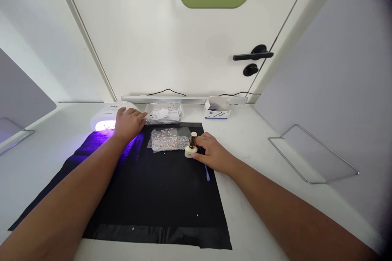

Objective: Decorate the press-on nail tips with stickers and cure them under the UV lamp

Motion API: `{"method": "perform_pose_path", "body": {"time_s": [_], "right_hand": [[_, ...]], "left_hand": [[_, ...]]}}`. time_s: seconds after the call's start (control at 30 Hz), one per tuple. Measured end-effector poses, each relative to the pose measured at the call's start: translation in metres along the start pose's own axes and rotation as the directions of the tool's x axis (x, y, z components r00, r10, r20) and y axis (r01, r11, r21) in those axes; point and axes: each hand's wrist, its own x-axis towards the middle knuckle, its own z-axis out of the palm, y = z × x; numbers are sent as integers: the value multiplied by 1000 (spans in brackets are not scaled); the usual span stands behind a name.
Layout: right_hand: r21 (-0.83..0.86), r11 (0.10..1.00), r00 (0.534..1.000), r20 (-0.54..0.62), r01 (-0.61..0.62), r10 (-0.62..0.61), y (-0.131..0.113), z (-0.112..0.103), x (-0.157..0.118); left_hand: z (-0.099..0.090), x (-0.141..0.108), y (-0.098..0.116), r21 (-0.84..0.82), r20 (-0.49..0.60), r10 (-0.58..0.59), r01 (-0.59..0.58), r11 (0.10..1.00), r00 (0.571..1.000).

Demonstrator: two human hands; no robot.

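clearly, the left hand [130, 123] lies on the glowing lamp [105, 114], its grip unclear from here; the right hand [214, 152] pinches the gold-capped bottle [191, 150], upright on the black mat [153, 191].

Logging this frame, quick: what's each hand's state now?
Left hand: open, at the lamp.
Right hand: at the bottle; whether it's closed on it can't be told.
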Motion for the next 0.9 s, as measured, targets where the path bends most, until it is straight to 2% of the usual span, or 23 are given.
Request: {"method": "perform_pose_path", "body": {"time_s": [0.17,0.5,0.9], "right_hand": [[-45,997,998,7,-61,61,-3,-2,0],[-63,995,997,-13,-82,81,-4,-2,-1],[-25,996,996,1,-87,87,-3,-2,-1]], "left_hand": [[-1,0,2,15,3,6,-6,1000,1000],[0,-1,1,2,6,-15,15,1000,1000],[2,2,1,-12,22,14,-13,1000,1000]]}}
